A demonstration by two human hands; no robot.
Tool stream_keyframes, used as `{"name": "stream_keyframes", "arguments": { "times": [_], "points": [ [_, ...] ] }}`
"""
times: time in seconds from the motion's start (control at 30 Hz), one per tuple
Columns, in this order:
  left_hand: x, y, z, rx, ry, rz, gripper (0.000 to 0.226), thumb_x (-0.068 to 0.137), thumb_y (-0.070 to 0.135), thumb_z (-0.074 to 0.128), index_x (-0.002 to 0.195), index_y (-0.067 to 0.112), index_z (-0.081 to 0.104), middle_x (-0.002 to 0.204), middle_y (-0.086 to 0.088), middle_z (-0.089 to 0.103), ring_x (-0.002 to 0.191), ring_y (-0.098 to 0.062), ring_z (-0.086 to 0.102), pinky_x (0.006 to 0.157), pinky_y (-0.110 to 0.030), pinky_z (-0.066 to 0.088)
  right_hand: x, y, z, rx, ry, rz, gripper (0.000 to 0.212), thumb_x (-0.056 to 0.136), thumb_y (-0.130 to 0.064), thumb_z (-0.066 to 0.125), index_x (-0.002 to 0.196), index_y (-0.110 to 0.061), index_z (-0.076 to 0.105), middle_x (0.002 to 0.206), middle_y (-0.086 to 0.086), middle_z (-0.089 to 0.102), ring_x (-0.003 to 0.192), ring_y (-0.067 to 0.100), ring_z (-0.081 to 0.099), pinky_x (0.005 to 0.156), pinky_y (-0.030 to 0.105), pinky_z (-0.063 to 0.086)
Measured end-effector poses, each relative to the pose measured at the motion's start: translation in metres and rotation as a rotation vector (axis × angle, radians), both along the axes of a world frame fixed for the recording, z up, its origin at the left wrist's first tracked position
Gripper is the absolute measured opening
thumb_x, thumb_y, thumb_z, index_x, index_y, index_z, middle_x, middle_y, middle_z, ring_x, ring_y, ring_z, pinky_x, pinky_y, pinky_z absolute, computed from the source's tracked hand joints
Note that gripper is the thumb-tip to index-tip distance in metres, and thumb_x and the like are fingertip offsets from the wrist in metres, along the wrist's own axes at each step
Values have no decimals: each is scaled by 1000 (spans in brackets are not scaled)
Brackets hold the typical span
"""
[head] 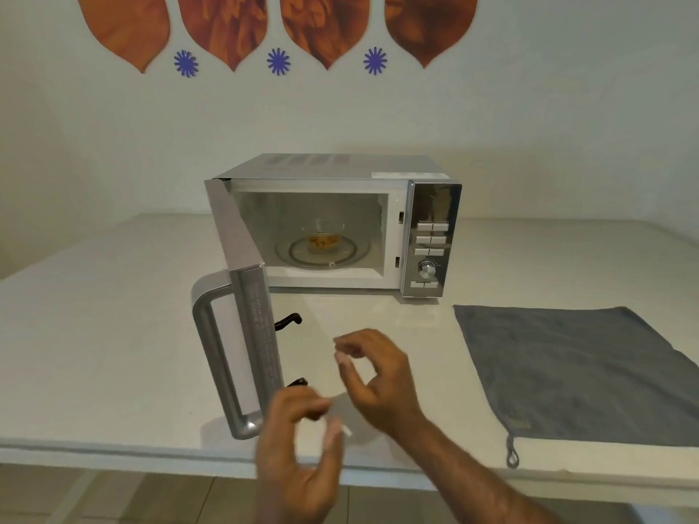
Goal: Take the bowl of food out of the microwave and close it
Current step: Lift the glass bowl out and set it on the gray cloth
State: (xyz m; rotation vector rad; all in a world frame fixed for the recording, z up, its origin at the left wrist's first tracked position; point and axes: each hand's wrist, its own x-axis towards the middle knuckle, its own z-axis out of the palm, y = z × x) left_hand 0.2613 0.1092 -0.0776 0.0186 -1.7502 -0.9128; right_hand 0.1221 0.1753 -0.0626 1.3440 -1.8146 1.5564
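Observation:
A silver microwave (431, 206) stands on the white table (94, 334) against the wall. Its door (242, 296) is swung wide open to the left, handle toward me. Inside, on the glass turntable, sits a clear glass bowl (323, 236) with orange-yellow food in it. My left hand (299, 451) hovers over the table's front edge, fingers curled and apart, holding nothing. My right hand (374, 376) is a little farther forward and to the right, fingers also loosely curled and empty. Both hands are well in front of the microwave opening, apart from the door and the bowl.
A grey cloth (582, 372) with a hanging loop lies flat on the table to the right of my hands. The microwave's control panel (431, 251) with buttons and a dial is at its right side. Two black door latches (289, 321) stick out from the door's inner edge.

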Motion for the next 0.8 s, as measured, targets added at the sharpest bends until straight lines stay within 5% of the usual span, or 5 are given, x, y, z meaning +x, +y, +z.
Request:
{"name": "stream_keyframes", "arguments": {
  "times": [0.13,0.33,0.6,0.8],
  "points": [
    [-63,12,22,-65,-240,-98,22,87,23,61,101,37,53,100,18,54,92,-9,58,75,-13,44,-58,4,5,86,-155,-67,13,88,-13,65,100,-12,71,92,-1,70,82,13,65,73,39,56],
    [-156,-24,31,261,-340,59,25,87,14,67,106,26,59,105,7,59,95,-10,60,73,-15,48,-124,-4,13,206,-219,-156,16,91,-18,64,105,-15,70,96,-1,72,83,11,66,76,36,59],
    [-235,-69,39,751,-250,317,32,89,14,66,119,15,55,121,-5,61,110,-22,59,83,-25,44,-178,-59,29,356,-304,-130,27,93,-28,66,116,-14,66,110,2,71,96,13,65,87,32,57],
    [-281,-100,46,972,-208,390,46,90,17,65,133,15,48,136,-7,56,123,-26,56,99,-34,45,-214,-107,37,313,-542,-42,34,93,-21,67,124,-11,58,123,6,64,109,19,60,90,27,48]
  ]
}}
